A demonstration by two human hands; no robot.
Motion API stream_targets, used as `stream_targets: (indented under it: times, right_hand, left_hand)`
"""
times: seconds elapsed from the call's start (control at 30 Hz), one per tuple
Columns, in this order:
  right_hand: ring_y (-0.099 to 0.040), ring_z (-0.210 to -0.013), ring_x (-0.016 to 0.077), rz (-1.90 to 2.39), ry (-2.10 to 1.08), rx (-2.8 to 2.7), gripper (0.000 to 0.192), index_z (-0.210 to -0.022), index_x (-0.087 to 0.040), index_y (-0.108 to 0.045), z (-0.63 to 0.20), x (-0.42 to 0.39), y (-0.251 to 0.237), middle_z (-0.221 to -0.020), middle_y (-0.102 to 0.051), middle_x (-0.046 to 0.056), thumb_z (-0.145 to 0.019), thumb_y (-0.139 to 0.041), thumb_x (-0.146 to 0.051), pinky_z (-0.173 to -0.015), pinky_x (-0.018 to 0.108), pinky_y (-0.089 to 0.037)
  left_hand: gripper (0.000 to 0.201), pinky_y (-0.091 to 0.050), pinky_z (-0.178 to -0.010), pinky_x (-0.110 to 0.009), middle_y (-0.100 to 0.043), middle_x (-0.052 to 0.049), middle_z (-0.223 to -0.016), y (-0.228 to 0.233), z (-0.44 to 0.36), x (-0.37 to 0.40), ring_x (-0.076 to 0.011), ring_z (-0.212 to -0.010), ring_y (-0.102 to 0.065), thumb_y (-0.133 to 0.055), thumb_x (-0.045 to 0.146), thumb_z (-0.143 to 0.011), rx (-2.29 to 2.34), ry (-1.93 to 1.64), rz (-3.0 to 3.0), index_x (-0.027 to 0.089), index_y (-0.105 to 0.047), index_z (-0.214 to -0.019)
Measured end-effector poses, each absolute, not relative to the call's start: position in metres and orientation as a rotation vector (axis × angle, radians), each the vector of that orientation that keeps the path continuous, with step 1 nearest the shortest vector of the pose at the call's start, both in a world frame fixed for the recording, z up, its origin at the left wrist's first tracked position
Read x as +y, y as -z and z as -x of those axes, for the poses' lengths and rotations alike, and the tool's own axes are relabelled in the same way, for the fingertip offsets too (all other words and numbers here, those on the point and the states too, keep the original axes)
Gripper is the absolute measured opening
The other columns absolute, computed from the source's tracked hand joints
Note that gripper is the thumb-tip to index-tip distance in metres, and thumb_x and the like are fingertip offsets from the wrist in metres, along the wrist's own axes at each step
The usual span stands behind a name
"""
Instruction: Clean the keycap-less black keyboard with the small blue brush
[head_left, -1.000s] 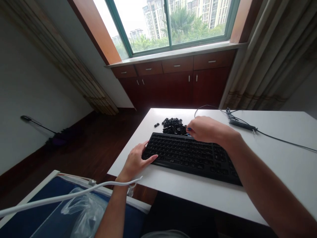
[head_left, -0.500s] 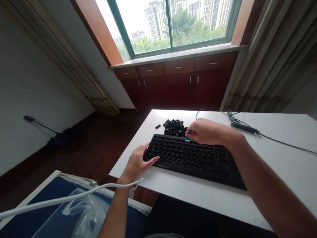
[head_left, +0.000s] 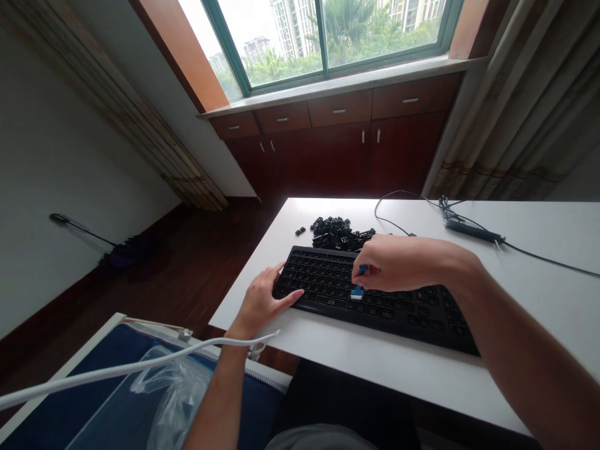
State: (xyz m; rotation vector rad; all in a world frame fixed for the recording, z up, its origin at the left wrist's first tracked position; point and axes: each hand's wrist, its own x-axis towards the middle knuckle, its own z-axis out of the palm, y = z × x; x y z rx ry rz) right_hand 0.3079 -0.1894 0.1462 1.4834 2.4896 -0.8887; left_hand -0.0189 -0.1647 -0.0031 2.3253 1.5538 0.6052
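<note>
Blue plastic tool (head_left: 359, 282), small, probably a keycap puller, pinched between thumb and fingers of the right hand (head_left: 398, 265), fingers clamped together on its top end; its lower end touches a key in the middle rows of the black keyboard (head_left: 375, 297). Tool stands roughly upright, long axis near vertical, working end pointing down at the keys, so the key lies straight below the fingers. Right hand hovers over the keyboard centre, wrist coming in from the right. Left hand (head_left: 262, 303) rests flat on the keyboard's left end, fingers together and extended onto the edge keys, holding nothing, seemingly steadying it. Right hand is nearer the tool's contact point; left is well apart to the left. Keyboard's long axis runs left to right across the white counter (head_left: 539, 294), tilted slightly, near end toward the person. Just behind the keyboard sits a pile of loose black keycaps (head_left: 337, 232), one stray cap (head_left: 300, 230) beside it to the left. Black cable (head_left: 473, 232) trails across the counter far right.
</note>
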Motion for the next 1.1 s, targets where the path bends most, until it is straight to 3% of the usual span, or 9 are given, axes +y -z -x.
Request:
stream_targets:
  times: [0.13, 0.33, 0.57, 0.7, 0.8, 1.0, 1.1]
  right_hand:
    - [-0.048, -0.055, 0.013, -1.395, 0.875, 2.512, 0.026, -0.078, -0.018, -0.07, -0.305, -0.191, -0.142, -0.068, -0.063, 0.005, -0.088, -0.049, -0.031, -0.051, 0.027, -0.03]
    - [-0.046, -0.05, 0.0124, -1.658, 0.464, 2.458, 0.029, -0.069, -0.018, -0.064, -0.301, -0.189, -0.138, -0.063, -0.061, 0.005, -0.09, -0.048, -0.028, -0.05, 0.029, -0.029]
    - [-0.049, -0.049, 0.0118, -1.415, 0.812, 2.436, 0.033, -0.076, -0.018, -0.069, -0.299, -0.192, -0.137, -0.069, -0.065, 0.005, -0.09, -0.05, -0.04, -0.047, 0.026, -0.031]
    - [-0.054, -0.052, 0.0159, -1.632, 0.496, 2.369, 0.024, -0.073, -0.017, -0.07, -0.296, -0.195, -0.137, -0.064, -0.064, 0.008, -0.086, -0.053, -0.026, -0.051, 0.03, -0.033]
    - [-0.054, -0.052, 0.0175, -1.761, 0.337, 2.315, 0.029, -0.069, -0.017, -0.07, -0.301, -0.196, -0.141, -0.06, -0.061, 0.01, -0.088, -0.05, -0.027, -0.053, 0.032, -0.033]
    - [-0.048, -0.048, 0.0131, -1.494, 0.777, 2.395, 0.036, -0.069, -0.019, -0.066, -0.304, -0.196, -0.142, -0.063, -0.063, 0.005, -0.091, -0.05, -0.044, -0.046, 0.028, -0.032]
    - [-0.049, -0.048, 0.0131, -1.526, 0.7, 2.358, 0.031, -0.067, -0.019, -0.065, -0.299, -0.195, -0.14, -0.063, -0.063, 0.005, -0.09, -0.053, -0.037, -0.048, 0.028, -0.032]
  left_hand:
    - [0.073, -0.051, -0.1, -0.042, -0.061, -0.009, -0.13, 0.003, 0.019, -0.165, -0.0286, -0.114, -0.06, -0.067, 0.063, -0.083, 1.544, -0.609, -2.327, 0.025, -0.047, -0.142]
    - [0.074, -0.052, -0.092, -0.04, -0.063, -0.008, -0.123, 0.001, 0.018, -0.166, -0.0268, -0.105, -0.062, -0.067, 0.063, -0.083, 1.56, -0.604, -2.323, 0.025, -0.048, -0.143]
    - [0.075, -0.051, -0.093, -0.04, -0.063, -0.008, -0.12, 0.001, 0.017, -0.166, -0.026, -0.103, -0.061, -0.068, 0.063, -0.082, 1.57, -0.599, -2.318, 0.024, -0.048, -0.143]
    - [0.075, -0.051, -0.092, -0.039, -0.063, -0.007, -0.118, 0.001, 0.017, -0.166, -0.025, -0.101, -0.061, -0.068, 0.064, -0.082, 1.56, -0.586, -2.324, 0.025, -0.047, -0.143]
    - [0.076, -0.051, -0.092, -0.04, -0.063, -0.008, -0.119, 0.001, 0.017, -0.166, -0.0261, -0.102, -0.061, -0.067, 0.064, -0.083, 1.559, -0.591, -2.319, 0.025, -0.047, -0.144]
    - [0.076, -0.05, -0.091, -0.04, -0.063, -0.008, -0.119, 0.001, 0.017, -0.165, -0.026, -0.102, -0.06, -0.067, 0.065, -0.082, 1.576, -0.583, -2.325, 0.025, -0.047, -0.144]
    - [0.077, -0.051, -0.089, -0.039, -0.063, -0.008, -0.118, 0.001, 0.017, -0.166, -0.0264, -0.102, -0.061, -0.066, 0.065, -0.083, 1.576, -0.584, -2.326, 0.024, -0.046, -0.144]
